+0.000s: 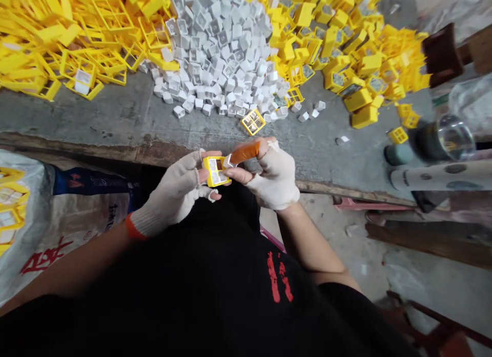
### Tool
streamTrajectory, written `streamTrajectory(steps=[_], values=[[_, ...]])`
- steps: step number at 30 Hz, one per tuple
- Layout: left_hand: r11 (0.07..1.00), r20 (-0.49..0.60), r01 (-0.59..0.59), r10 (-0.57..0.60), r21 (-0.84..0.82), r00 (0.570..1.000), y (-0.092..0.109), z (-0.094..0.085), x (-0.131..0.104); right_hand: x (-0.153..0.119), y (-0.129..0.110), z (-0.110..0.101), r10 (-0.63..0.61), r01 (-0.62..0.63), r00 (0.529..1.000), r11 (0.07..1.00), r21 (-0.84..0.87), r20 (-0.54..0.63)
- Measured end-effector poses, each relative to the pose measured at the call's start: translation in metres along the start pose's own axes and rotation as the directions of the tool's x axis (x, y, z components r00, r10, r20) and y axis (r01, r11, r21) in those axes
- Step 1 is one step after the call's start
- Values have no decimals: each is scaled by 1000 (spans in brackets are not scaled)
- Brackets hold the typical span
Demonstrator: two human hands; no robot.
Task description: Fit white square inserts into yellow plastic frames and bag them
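My left hand [177,189], in a white fingerless glove with an orange cuff, grips a small yellow frame [216,171] with white pieces inside it. My right hand [271,172], gloved the same way and with an orange cover on one finger, pinches a small white piece [229,161] at the frame's right side. Both hands are just in front of the table edge. Beyond them, another yellow frame [253,122] with compartments lies on the grey table [126,111], beside a heap of white pieces [223,55].
Yellow frames [103,19] are piled at the back left, yellow blocks [338,39] at the back right. A glass jar [455,138] stands near the right end. To the left, a plastic sack [34,208] holds yellow frames. The table's front edge [154,155] is worn.
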State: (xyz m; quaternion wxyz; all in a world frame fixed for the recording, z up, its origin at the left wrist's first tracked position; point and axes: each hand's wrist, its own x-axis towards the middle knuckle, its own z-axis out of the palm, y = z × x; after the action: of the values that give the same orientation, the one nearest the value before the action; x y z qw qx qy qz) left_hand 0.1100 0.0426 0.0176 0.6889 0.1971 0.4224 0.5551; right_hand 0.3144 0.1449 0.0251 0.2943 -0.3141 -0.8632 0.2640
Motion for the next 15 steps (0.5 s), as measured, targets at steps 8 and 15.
streamTrajectory(steps=[8,15], values=[[999,-43,-33,34,23,999,-4,-7,6,-6,6,13,-94,90,996,974,-206,-8],[989,-80,-81,91,126,993,-2,-12,14,3,-14,9,-99,171,976,902,-397,194]])
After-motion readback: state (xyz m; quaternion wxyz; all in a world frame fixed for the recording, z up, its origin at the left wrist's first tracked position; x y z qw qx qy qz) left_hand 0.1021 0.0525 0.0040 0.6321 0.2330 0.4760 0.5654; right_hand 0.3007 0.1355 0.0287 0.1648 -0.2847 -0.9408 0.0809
